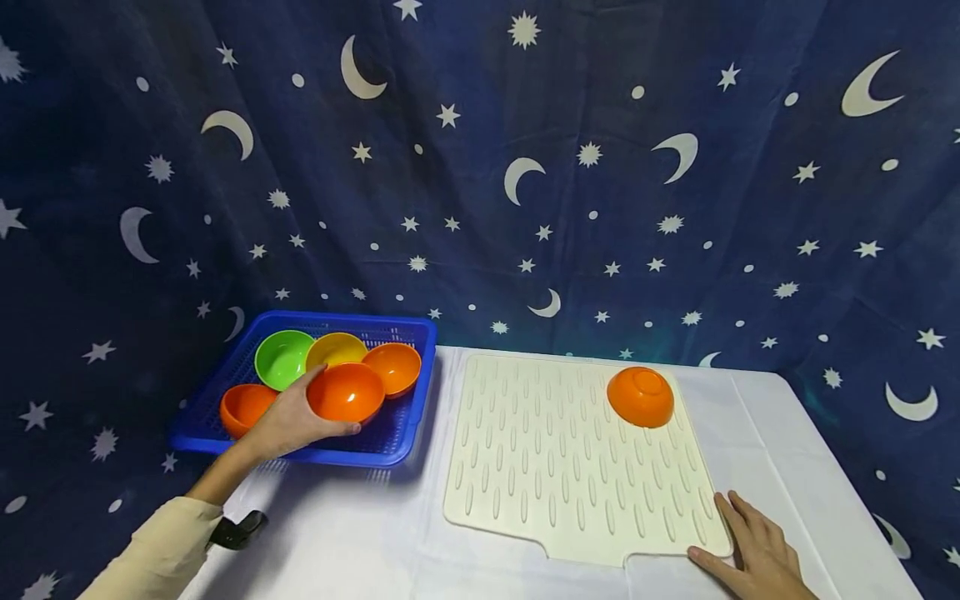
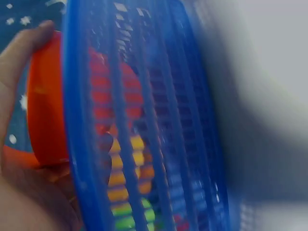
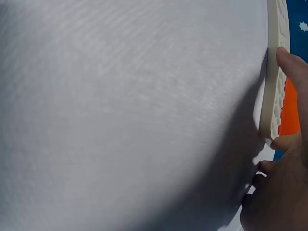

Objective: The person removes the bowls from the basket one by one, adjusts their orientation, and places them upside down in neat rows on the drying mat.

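Observation:
My left hand (image 1: 291, 423) grips an orange bowl (image 1: 347, 393) by its sides, over the front of a blue plastic basket (image 1: 407, 433). Around it in the basket lie a green bowl (image 1: 282, 358), a yellow bowl (image 1: 337, 347) and two more orange bowls, one at the right (image 1: 394, 368) and one at the left (image 1: 243, 408). In the left wrist view the basket wall hides part of the held bowl (image 2: 45, 103). My right hand (image 1: 757, 546) touches the front right corner of a cream ridged drying mat (image 1: 525, 467), thumb and fingers spread.
One orange bowl (image 1: 641, 397) lies upside down at the back right of the mat. A white cloth (image 1: 337, 533) covers the table. Behind stands a dark blue curtain (image 1: 480, 183) with moons and stars, close to the table's back edge.

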Action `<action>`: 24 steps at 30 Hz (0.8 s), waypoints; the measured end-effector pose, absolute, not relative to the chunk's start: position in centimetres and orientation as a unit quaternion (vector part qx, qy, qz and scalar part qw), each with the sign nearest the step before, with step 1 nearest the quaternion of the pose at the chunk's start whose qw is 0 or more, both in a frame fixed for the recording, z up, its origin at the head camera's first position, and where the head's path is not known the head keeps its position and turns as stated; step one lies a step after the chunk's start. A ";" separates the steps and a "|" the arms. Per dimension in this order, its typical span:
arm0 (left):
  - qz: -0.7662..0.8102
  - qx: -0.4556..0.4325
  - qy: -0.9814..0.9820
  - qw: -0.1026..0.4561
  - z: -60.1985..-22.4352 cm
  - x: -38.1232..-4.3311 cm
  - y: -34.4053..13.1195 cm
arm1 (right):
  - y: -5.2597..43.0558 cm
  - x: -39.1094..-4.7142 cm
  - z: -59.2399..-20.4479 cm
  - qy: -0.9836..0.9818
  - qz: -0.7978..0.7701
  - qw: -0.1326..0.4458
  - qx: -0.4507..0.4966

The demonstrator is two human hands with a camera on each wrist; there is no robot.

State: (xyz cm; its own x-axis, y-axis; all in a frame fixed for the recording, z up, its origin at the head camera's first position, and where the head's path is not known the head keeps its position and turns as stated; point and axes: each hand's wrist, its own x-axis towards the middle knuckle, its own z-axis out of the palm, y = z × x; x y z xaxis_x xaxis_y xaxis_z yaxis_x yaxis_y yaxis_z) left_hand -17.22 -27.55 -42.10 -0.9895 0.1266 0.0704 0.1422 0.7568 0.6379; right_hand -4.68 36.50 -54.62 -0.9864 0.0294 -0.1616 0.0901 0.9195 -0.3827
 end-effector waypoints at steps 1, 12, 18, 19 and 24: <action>-0.344 -0.065 -0.937 0.013 -42.0 -17.0 -27.2 | 36.5 -4.7 -54.5 0.977 -0.198 0.077 0.032; -0.316 0.008 -0.948 0.025 -41.1 -15.8 -23.1 | 36.4 -4.7 -53.2 0.973 -0.200 0.111 0.041; -0.331 -0.005 -0.942 0.055 -40.9 -15.6 -21.8 | 36.3 -4.7 -53.2 0.972 -0.207 0.100 0.040; -0.333 -0.010 -0.941 0.063 -40.8 -15.6 -21.6 | 36.3 -4.7 -53.3 0.973 -0.207 0.096 0.036; -0.352 -0.033 -0.932 0.080 -40.6 -15.7 -20.6 | 36.4 -4.5 -53.5 0.974 -0.209 0.079 0.025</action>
State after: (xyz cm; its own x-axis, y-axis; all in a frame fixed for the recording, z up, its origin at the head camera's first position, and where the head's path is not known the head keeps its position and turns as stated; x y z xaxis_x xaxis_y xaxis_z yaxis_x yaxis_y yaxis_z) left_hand -15.67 -20.61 -40.64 -0.9849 0.0049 0.1729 0.1179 0.7507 0.6500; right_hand -4.51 36.45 -53.51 -0.9861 0.0156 -0.1653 0.0818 0.9118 -0.4024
